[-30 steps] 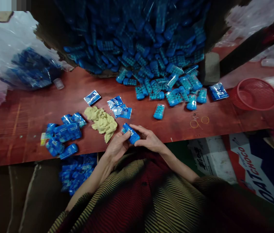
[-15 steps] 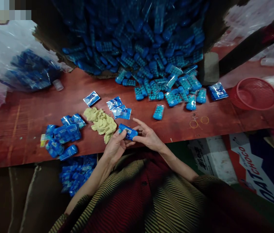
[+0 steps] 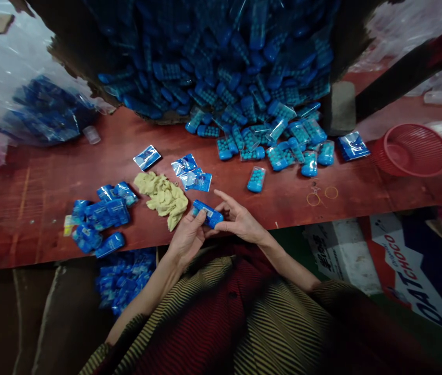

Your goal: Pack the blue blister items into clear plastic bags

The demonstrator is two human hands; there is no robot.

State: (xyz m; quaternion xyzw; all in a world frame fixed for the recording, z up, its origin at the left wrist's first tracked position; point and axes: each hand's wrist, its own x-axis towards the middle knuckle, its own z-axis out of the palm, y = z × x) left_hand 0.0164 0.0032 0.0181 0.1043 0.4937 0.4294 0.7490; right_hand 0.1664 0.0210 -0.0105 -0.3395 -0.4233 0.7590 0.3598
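Both hands hold one small blue container point(image 3: 210, 214) with a printed wrapper over it, just above the table's front edge. My left hand point(image 3: 188, 233) grips its left end, thumb on top. Around its right end are the thumb and fingers of my right hand point(image 3: 240, 221), with the index finger stretched out. A crumpled yellow-green cloth point(image 3: 162, 198) lies to the left of the hands. Beyond them lie flat blue printed sleeves point(image 3: 197, 180). A clear container of turquoise balls point(image 3: 256, 179) rests farther right. Several wrapped blue containers point(image 3: 107, 213) are grouped at the left.
A large heap of blue containers point(image 3: 224, 88) spills from a torn carton at the back. A red plastic basket point(image 3: 412, 151) and yellow rubber bands point(image 3: 331, 192) are at the right. More blue packs point(image 3: 125, 278) sit below the table edge. A plastic bag point(image 3: 49, 112) stands at back left.
The blue container has turned slightly in my fingers, and my left thumb now covers more of its label. Both hands keep their hold, nearly in the same place.
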